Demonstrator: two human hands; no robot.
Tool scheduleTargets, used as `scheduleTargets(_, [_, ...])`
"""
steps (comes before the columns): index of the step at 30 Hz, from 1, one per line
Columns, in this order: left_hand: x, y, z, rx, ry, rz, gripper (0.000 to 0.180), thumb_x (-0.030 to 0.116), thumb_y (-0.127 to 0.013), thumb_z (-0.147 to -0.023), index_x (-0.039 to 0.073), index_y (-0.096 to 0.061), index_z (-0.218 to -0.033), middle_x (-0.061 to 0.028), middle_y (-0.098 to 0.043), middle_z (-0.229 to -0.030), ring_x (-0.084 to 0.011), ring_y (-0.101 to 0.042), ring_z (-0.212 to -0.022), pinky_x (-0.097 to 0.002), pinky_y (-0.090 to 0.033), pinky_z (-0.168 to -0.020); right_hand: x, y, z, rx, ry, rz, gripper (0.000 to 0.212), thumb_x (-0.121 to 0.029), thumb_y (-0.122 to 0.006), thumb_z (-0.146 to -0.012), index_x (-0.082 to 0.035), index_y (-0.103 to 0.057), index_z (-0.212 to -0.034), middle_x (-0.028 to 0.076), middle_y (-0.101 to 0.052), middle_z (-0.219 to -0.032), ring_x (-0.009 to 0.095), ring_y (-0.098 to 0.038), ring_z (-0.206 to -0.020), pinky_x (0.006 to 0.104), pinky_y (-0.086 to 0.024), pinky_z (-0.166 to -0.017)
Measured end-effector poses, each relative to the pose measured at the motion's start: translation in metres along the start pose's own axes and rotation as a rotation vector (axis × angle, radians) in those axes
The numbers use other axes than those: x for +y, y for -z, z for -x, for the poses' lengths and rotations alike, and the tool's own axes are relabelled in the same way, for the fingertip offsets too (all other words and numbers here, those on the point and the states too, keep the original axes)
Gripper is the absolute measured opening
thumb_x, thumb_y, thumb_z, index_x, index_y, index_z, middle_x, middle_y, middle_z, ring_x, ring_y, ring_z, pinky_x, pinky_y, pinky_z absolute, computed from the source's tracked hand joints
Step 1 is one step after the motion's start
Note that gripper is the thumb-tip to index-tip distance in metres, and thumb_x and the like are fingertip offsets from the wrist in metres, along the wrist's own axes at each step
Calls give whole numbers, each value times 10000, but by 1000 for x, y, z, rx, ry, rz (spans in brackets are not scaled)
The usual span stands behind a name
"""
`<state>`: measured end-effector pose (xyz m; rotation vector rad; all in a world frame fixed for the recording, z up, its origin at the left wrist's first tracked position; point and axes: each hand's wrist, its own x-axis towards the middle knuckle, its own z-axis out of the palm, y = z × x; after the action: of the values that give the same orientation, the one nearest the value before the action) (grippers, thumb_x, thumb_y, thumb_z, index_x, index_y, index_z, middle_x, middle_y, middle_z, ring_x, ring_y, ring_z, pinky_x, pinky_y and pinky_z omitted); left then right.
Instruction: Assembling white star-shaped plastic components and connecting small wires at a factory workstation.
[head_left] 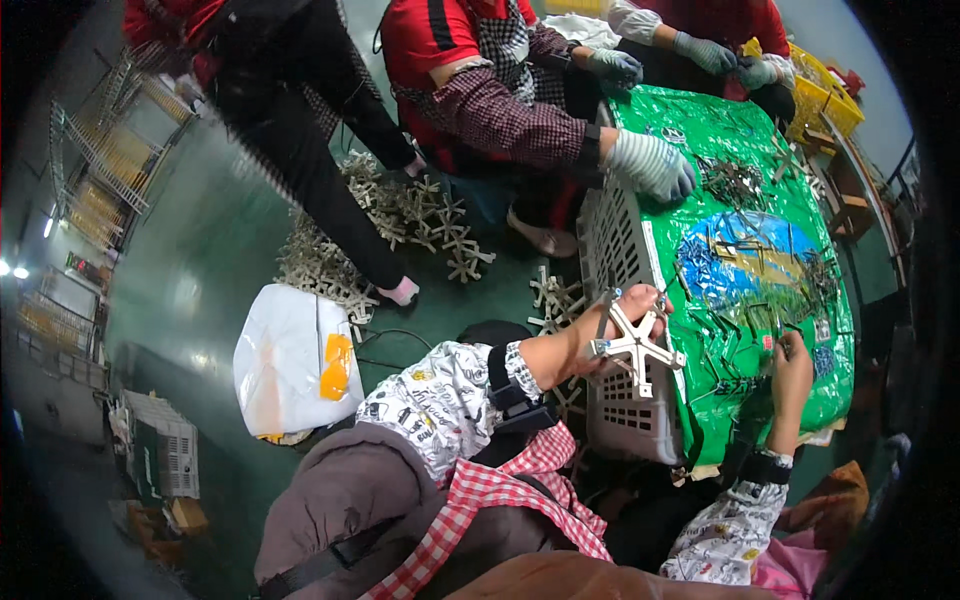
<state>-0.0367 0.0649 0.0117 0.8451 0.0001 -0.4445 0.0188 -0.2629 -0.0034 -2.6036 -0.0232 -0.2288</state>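
1. A white star-shaped part is gripped by the curled left hand over the 8 o'clock edge of the desk; some fingers are hidden.
2. At 3 o'clock from it, the right hand is bent; whether anything is pinched cannot be told.
3. Toward 11 o'clock, a co-worker is cut off.

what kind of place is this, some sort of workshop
Probably a factory or workshop floor: a heap of star-shaped parts lies on the green floor, small metal pieces are spread over a green sheet, and co-workers' gloved hands are around it.
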Motion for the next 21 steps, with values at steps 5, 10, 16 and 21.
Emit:
scheduleTargets(5, [-4, 0, 0, -16, 8, 20, 308, 386, -462, -924, 96, -500, -1018, 5, -550, -703, -104, -547, -530, -255, -452, -429, 6, 8, 2, 122, 17, -354, 55, -40, -520, -863, 14, -512, -868, 65, -526, -703, 132, -481, -620, 264, -397, -580])
scheduleTargets(10, [2, -5, 5, -5, 8, -16, 329, 414, -447, -926, 103, -519, -1006, 20, -538, -723, -58, -507, -591, -203, -421, -506, -2, 21, 4, 188, -2, -535, 60, -31, -500, -879, 8, -511, -924, 27, -498, -751, 83, -429, -614, 227, -371, -557])
scheduleTargets(16, [6, -7, 11, 37, -34, -58, 354, 439, -436, -921, 108, -511, -1020, 22, -534, -727, -69, -521, -581, -214, -434, -493, -30, 33, 12, 183, 57, -634, 52, -39, -494, -882, -5, -503, -921, 20, -484, -791, 83, -444, -681, 215, -375, -603])
scheduleTargets(21, [7, -11, 14, 49, -115, -129, 437, 510, -372, -917, 115, -476, -1073, 31, -519, -779, -87, -545, -579, -267, -467, -424, -56, 43, 26, 137, 91, -718, 51, -54, -493, -883, -22, -498, -921, 9, -494, -822, 74, -448, -734, 207, -361, -624])
